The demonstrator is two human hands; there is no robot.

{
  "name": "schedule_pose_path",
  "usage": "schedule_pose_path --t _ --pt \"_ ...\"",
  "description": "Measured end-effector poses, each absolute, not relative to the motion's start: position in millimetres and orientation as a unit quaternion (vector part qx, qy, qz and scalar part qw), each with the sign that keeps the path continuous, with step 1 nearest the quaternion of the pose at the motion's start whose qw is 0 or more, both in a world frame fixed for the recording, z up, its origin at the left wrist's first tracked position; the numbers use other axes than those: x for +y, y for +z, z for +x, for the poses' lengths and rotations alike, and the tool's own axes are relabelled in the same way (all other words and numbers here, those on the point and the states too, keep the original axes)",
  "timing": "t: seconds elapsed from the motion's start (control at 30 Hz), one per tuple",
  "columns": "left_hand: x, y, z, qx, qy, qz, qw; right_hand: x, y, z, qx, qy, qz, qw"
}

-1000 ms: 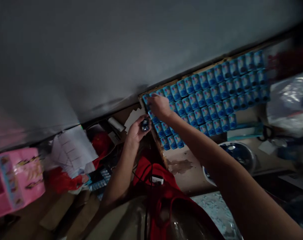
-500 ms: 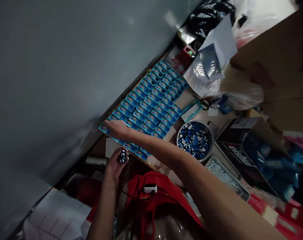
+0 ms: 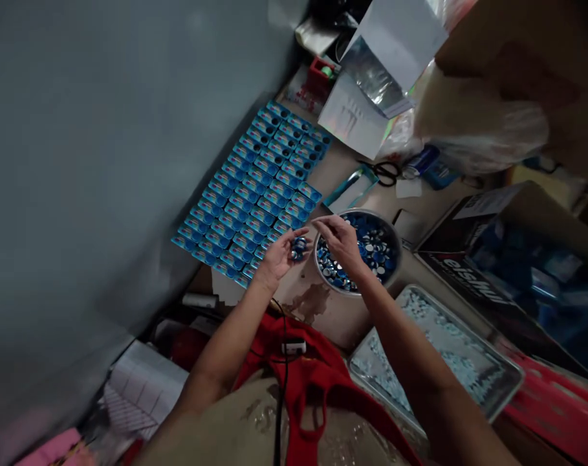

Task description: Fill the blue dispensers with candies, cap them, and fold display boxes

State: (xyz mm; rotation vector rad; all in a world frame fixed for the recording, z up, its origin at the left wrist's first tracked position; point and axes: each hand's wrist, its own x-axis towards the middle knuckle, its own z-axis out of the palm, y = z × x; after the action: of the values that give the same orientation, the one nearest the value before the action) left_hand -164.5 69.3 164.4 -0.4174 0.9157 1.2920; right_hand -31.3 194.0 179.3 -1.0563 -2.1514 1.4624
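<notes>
Several small dark blue, shiny round pieces lie in the cupped fingers of my left hand, just left of a round metal bowl. My right hand is over the left part of that bowl, its fingers bent and close together; whether anything is between them is too small to tell. Blue and silvery round pieces fill the bowl. Rows of blue cards cover the table to the left, and dark discs show on some of the far ones.
A metal tray of small pale pieces sits at the right. Beyond the bowl are scissors, a blue can and a black box. A grey wall borders the left side.
My right hand has moved from the near-left corner of the cards to the bowl. My left hand has moved right, still holding the round pieces. The view has shifted.
</notes>
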Motion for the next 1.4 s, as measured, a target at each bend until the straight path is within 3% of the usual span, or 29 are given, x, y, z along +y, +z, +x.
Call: schedule_pose_path --t 0.13,0.23,0.4,0.77,0.9,1.03,1.13,1.27,1.4 --pt "112.5 159.0 -152.5 0.436 0.566 -0.204 0.669 230.9 177.6 -36.2 -0.867 0.428 -0.247 0.065" --pt "130.6 152.5 -160.4 0.435 0.553 -0.186 0.686 252.1 169.4 -38.6 -0.868 0.428 -0.247 0.044" --pt "154.9 141.8 -192.5 0.453 0.530 -0.135 0.704 271.9 154.8 -39.2 -0.824 0.482 -0.284 0.086" --pt "211.1 115.4 -249.9 0.454 0.543 0.006 0.707 302.0 117.6 -106.1 -0.797 0.429 -0.405 0.125" --pt "222.3 113.7 -267.0 0.471 0.556 -0.006 0.685 317.7 113.4 -125.1 -0.836 0.382 -0.377 0.112" --pt "230.6 118.8 -281.8 0.469 0.571 -0.013 0.674 323.4 114.2 -138.5 -0.798 0.434 -0.381 0.172" --pt "239.8 122.9 -288.6 0.468 0.574 -0.048 0.670 324.3 117.0 -148.2 -0.749 0.462 -0.428 0.207" --pt "255.5 126.1 -288.1 0.455 0.593 -0.104 0.657 329.9 121.6 -162.2 -0.732 0.386 -0.512 0.231" --pt "270.6 125.1 -287.7 0.454 0.606 -0.100 0.645 342.4 124.2 -174.7 -0.705 0.423 -0.511 0.251"
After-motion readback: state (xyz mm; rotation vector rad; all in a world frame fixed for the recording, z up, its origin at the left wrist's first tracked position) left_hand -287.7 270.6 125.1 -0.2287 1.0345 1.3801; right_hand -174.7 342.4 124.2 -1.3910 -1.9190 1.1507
